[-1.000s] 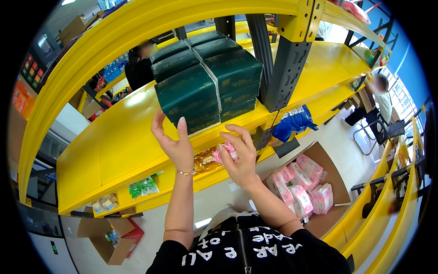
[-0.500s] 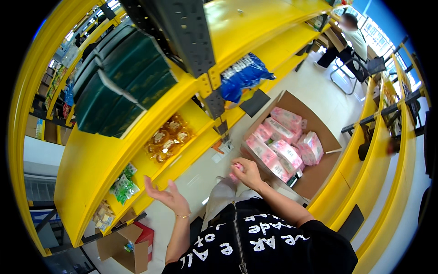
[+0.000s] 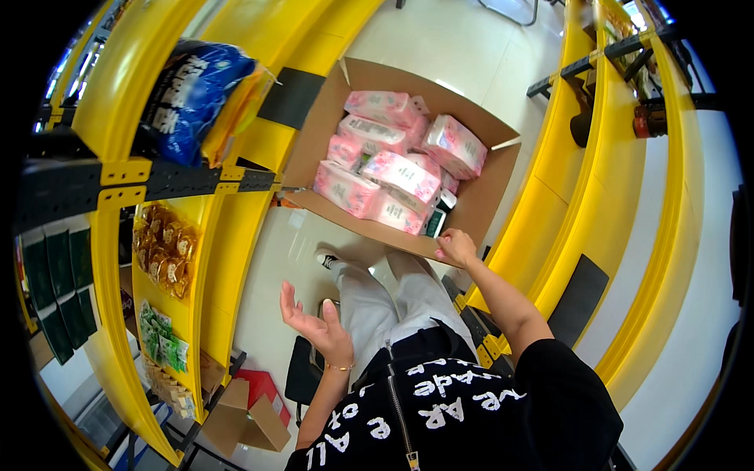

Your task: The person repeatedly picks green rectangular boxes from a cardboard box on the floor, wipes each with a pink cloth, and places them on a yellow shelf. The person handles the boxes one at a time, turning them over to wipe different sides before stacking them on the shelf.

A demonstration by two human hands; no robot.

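Note:
Ahead of me a large open cardboard box (image 3: 488,210) holds several pink-and-white plastic-wrapped tissue packs (image 3: 404,174), lying in a jumbled heap. A dark green pack (image 3: 435,223) shows at its near right. My right hand (image 3: 459,246) is closed at the box's near right edge, and a bit of something pink shows at its fingers; too little is visible to tell its kind. Whether this hand touches the cardboard, I cannot tell. My left hand (image 3: 316,323) hovers empty over the floor beside my leg, palm up and fingers spread, with a thin bracelet at the wrist.
The yellow shelf (image 3: 228,267) on the left carries amber-coloured packs (image 3: 166,250), green packets (image 3: 162,339) and a blue bag (image 3: 196,100). Another yellow shelf (image 3: 542,224) runs along the right. A smaller open carton (image 3: 243,420) stands on the floor at lower left.
My view has swung right and down, so the box now appears nearer the centre. My right hand has moved from before my legs to the box's near right edge. The left stays open.

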